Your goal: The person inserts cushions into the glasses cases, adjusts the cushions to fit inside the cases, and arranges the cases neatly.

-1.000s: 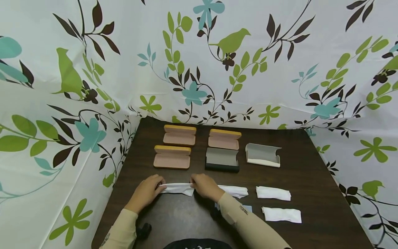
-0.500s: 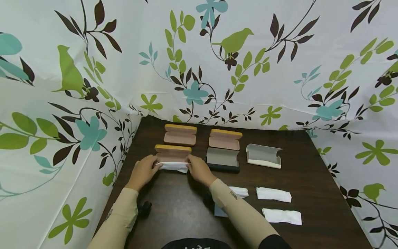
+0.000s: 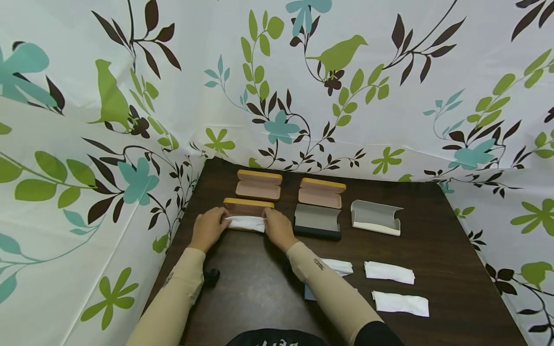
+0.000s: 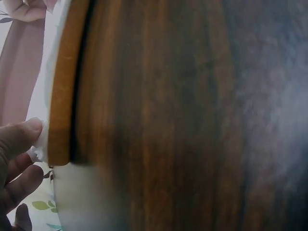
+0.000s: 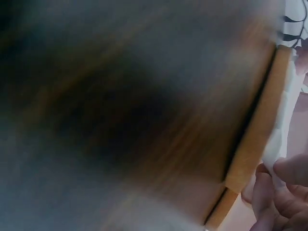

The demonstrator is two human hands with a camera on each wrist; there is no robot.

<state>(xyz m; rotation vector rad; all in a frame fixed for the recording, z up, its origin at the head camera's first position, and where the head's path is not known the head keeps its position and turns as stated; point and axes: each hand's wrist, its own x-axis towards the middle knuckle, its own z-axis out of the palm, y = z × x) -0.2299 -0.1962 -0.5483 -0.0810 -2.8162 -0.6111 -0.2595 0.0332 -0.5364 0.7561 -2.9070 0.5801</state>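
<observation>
A folded white cloth (image 3: 246, 223) is stretched between both hands, lying in the lower half of an open yellow-edged eyeglass case (image 3: 248, 203) with a pinkish lining. Its left end is pinched by the left hand (image 3: 209, 228); the right hand (image 3: 279, 228) pinches the right end. In the left wrist view, the thumb and fingers of the left hand (image 4: 17, 159) press the cloth (image 4: 41, 108) together beside the case's rim (image 4: 60, 96). The right wrist view shows the right hand (image 5: 284, 192) gripping the cloth (image 5: 275, 142) along the case's edge (image 5: 260, 130).
Two more open pink-lined cases (image 3: 258, 190) (image 3: 320, 197), a dark case (image 3: 317, 221) and a cream case (image 3: 375, 218) stand nearby. Folded white cloths (image 3: 389, 272) (image 3: 400, 303) lie right. The right forearm partly covers another white cloth (image 3: 339, 266) and something blue (image 3: 309, 293).
Both hands have carried the folded cloth forward from the table in front of the case, and lowered it into the case's bottom half. The other cases and cloths stay put.
</observation>
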